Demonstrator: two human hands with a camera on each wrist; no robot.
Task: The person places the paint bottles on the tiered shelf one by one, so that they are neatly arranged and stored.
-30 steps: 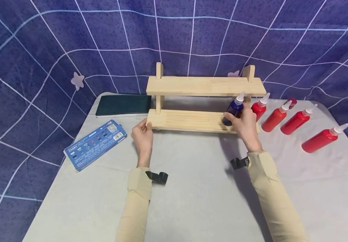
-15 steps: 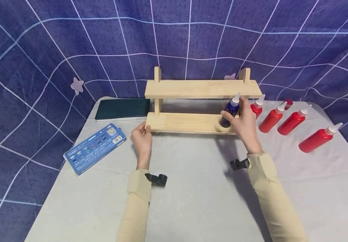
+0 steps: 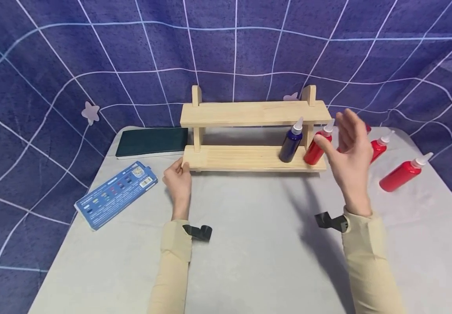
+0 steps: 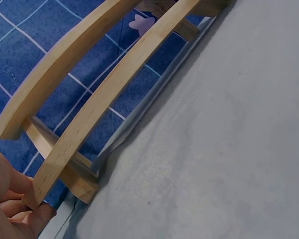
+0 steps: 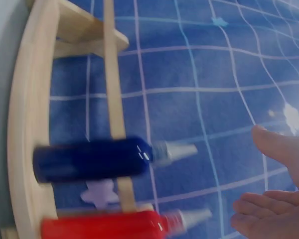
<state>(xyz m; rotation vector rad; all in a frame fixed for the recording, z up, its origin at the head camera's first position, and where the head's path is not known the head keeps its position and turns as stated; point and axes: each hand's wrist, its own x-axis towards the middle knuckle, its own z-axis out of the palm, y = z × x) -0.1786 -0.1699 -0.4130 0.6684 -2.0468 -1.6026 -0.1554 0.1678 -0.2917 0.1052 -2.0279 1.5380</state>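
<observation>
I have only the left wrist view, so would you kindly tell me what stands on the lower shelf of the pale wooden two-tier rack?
Observer: A white-nozzled blue plastic bottle and a white-nozzled red plastic bottle stand there, near its right end.
Operator: Thank you; is either one being held?
Observer: No, the right wrist view shows the right hand apart from both.
Operator: Lastly, what is over on the left?
Observer: A flat blue printed box lies on the white-covered table, left of the left hand.

A red bottle [image 3: 378, 149] partly behind right hand [image 3: 353, 163]
</observation>
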